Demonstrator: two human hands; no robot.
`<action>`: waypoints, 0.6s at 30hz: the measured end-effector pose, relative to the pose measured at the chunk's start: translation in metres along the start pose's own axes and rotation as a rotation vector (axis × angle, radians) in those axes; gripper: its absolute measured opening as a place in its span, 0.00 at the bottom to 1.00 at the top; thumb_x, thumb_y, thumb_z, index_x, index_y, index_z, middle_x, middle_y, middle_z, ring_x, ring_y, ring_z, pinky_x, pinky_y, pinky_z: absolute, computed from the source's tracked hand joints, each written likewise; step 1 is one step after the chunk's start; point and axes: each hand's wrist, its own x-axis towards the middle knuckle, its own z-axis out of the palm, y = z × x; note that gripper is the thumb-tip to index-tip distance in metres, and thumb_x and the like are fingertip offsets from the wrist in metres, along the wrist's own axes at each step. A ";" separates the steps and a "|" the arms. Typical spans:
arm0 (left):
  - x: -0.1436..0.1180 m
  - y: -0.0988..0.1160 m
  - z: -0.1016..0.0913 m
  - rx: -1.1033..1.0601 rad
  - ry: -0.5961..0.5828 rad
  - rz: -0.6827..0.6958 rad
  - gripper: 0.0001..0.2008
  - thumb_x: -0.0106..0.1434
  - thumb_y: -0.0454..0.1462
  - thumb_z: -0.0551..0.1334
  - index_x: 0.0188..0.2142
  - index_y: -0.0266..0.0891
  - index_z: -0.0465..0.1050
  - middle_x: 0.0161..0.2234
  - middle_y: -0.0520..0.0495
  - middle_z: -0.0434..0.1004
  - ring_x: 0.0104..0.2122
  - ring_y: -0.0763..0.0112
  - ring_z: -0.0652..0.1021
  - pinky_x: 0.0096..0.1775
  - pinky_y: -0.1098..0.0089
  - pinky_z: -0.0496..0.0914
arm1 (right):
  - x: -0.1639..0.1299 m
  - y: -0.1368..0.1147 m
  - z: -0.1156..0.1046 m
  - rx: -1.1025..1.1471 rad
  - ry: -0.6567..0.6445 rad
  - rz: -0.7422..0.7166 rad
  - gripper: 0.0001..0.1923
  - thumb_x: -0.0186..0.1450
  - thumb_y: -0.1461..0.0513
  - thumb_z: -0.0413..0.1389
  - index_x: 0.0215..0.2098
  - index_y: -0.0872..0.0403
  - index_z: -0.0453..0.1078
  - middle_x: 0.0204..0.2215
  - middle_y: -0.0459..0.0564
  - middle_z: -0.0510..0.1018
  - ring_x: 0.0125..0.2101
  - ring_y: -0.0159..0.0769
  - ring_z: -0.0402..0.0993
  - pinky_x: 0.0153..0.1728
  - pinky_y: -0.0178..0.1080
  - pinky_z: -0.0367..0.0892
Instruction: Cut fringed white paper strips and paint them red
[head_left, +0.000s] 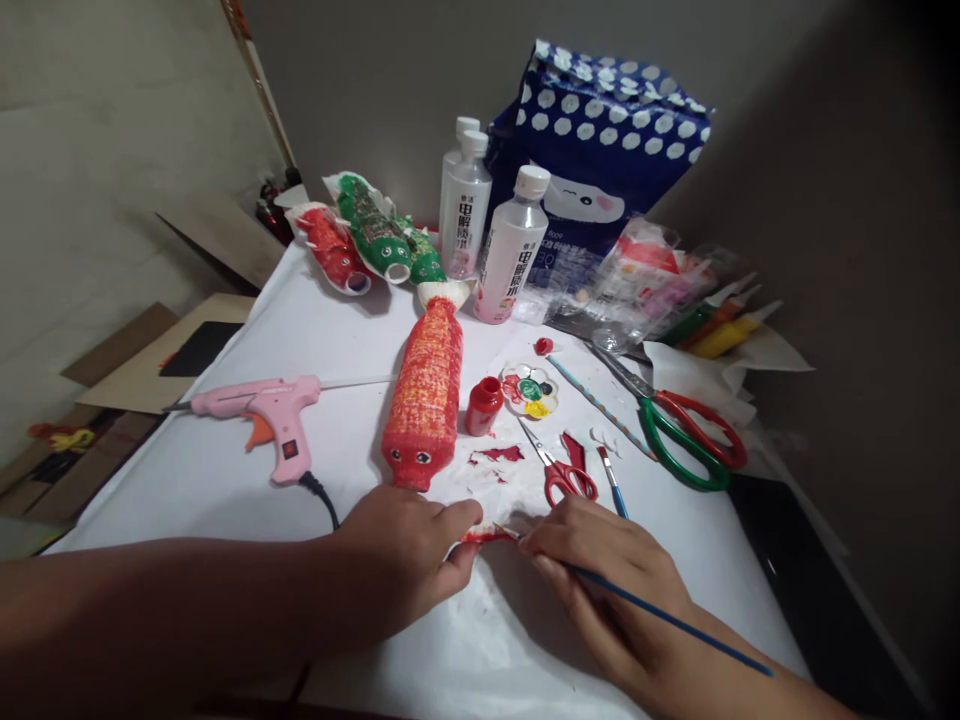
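My left hand (405, 550) pinches a small white piece with a red painted edge (489, 537) between thumb and fingers. A thin blue paintbrush (675, 620) is in my right hand (611, 580), its tip at or very near the red edge. Just beyond my left hand lies a red and orange painted fish (424, 400) with stuck-on eyes and a white tail. An open red paint bottle (484, 407) stands right of the fish, beside a flower-shaped palette (529, 390) with several colours. Small red-handled scissors (562, 478) and another blue brush (613, 482) lie beyond my right hand.
A pink glue gun (270, 415) lies left on the white table (187, 500). Several painted fish (379, 235), bottles (514, 250) and a blue bag (600, 180) are at the back. Large green- and red-handled scissors (682, 440) and a dark flat object (802, 570) lie right.
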 end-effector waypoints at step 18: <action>0.005 0.000 -0.005 0.021 -0.181 -0.072 0.09 0.57 0.34 0.58 0.37 0.40 0.75 0.19 0.53 0.77 0.20 0.66 0.79 0.24 0.68 0.66 | -0.005 0.000 0.000 0.102 0.025 0.010 0.14 0.66 0.73 0.52 0.48 0.55 0.66 0.36 0.50 0.77 0.38 0.36 0.73 0.43 0.40 0.69</action>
